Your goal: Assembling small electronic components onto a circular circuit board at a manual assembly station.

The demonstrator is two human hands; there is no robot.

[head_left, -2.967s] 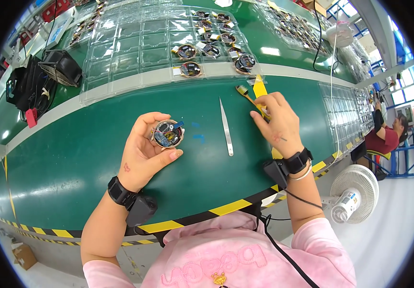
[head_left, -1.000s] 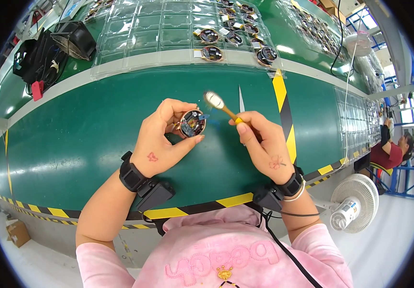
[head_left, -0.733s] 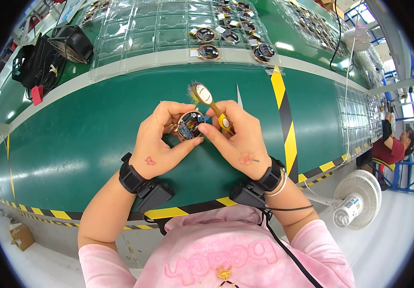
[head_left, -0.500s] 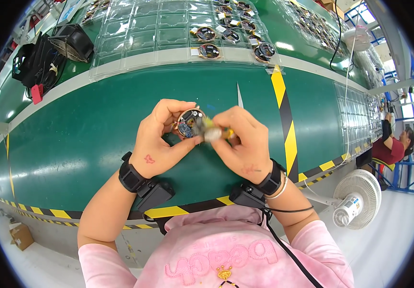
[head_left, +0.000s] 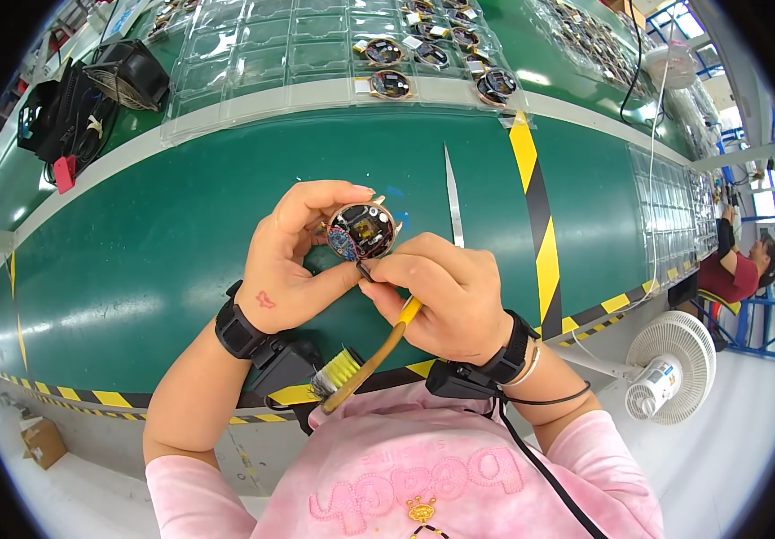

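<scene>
My left hand (head_left: pixel 289 256) grips the rim of an open round watch case (head_left: pixel 378 220), tilted so its inside shows a blue circuit board, thin wires and dark parts. My right hand (head_left: pixel 446 292) is closed round the yellow handle of a brush (head_left: pixel 343 373), whose yellow-green bristles hang down towards my chest. The fingertips of that hand also pinch at a small dark piece (head_left: pixel 364 269) by the case's lower edge; whether it is fixed to the case I cannot tell. Beyond my right hand, pointed metal tweezers (head_left: pixel 453 198) lie on the green mat.
Clear plastic trays (head_left: pixel 253 54) stand at the back, with several watch cases (head_left: pixel 391 84) at their right side. A black fan (head_left: pixel 132 74) sits back left. Striped tape (head_left: pixel 538 207) crosses the green bench (head_left: pixel 136 260). At right are a white fan (head_left: pixel 670 368) and a seated person (head_left: pixel 733 265).
The brush head has swung away from the watch case down towards my chest. My right fingertips have come to the case's lower edge, and the case has turned slightly in my left hand.
</scene>
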